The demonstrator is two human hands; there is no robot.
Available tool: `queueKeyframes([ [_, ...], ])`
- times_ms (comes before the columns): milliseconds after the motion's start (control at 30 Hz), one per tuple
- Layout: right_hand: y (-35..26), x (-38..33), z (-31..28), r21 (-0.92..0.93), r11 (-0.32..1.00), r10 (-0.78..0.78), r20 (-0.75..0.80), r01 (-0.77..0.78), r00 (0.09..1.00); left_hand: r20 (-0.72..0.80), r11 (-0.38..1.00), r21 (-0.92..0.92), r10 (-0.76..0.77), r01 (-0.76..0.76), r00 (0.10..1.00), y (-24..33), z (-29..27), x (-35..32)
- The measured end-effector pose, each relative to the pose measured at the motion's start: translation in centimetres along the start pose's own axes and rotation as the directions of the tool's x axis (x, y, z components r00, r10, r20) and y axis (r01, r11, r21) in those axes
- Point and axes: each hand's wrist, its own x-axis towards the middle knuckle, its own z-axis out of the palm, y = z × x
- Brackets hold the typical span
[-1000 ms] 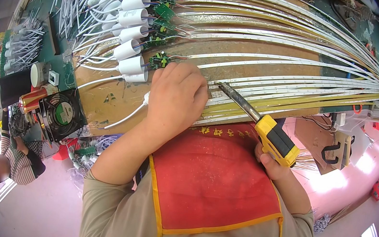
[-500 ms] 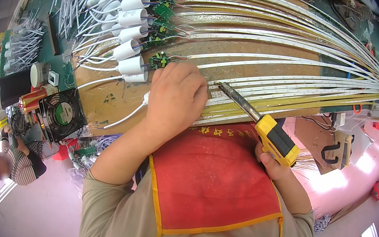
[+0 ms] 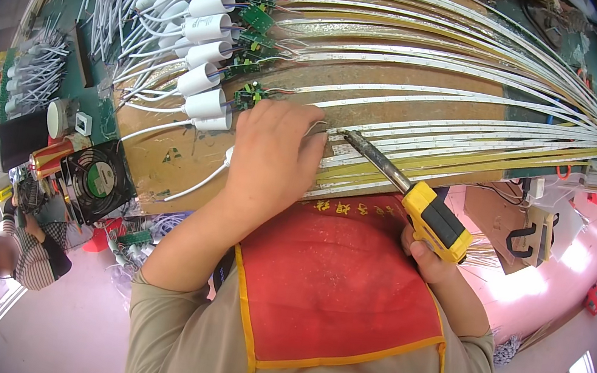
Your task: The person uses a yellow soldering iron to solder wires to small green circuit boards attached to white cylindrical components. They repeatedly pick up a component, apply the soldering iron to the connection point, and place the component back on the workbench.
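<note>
My right hand (image 3: 430, 257) is wrapped round the grip of a yellow and black soldering gun (image 3: 437, 220), its fingers partly behind the tool. The gun's tip lies at the near ends of the white LED strips (image 3: 398, 130), just right of my left hand (image 3: 276, 157). That hand is closed over the board, back upward, with a thin wire (image 3: 317, 123) showing between thumb and forefinger; its other fingers hide what lies beneath. Beside its knuckles sits a small green circuit board (image 3: 250, 93). A white cable (image 3: 199, 185) runs out from under the wrist.
White plastic sleeves (image 3: 207, 103) with cables and green boards line the left of the brown work board (image 3: 156, 166). A black fan (image 3: 93, 180) stands at the board's left edge. Another person (image 3: 22, 254) is at far left. A cardboard box (image 3: 510, 228) is at right.
My left hand has shifted slightly left, its fingers drawn back a little, and the thin wire shows at its fingertips. The soldering gun and right hand look still.
</note>
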Motion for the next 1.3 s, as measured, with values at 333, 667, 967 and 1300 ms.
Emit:
queueKeyframes([
  [333,-0.2,0.1,0.3,0.033,0.999,-0.007,-0.01,0.008,1.0,0.001,0.999,0.027,0.033,-0.033,0.999,0.2,-0.2,0.5],
  [667,-0.4,0.2,0.3,-0.018,1.0,-0.009,0.005,0.009,1.0,0.017,0.998,-0.014,0.067,-0.067,0.998,0.0,-0.2,0.5],
  [967,-0.3,0.1,0.2,-0.037,0.999,-0.009,0.003,0.009,1.0,-0.007,0.998,0.028,0.049,-0.049,0.999,0.4,0.4,0.2],
  [1300,-0.2,0.2,0.2,-0.037,0.999,-0.035,0.001,0.035,0.999,-0.03,0.994,0.036,0.106,-0.105,0.994,0.1,0.8,0.3],
])
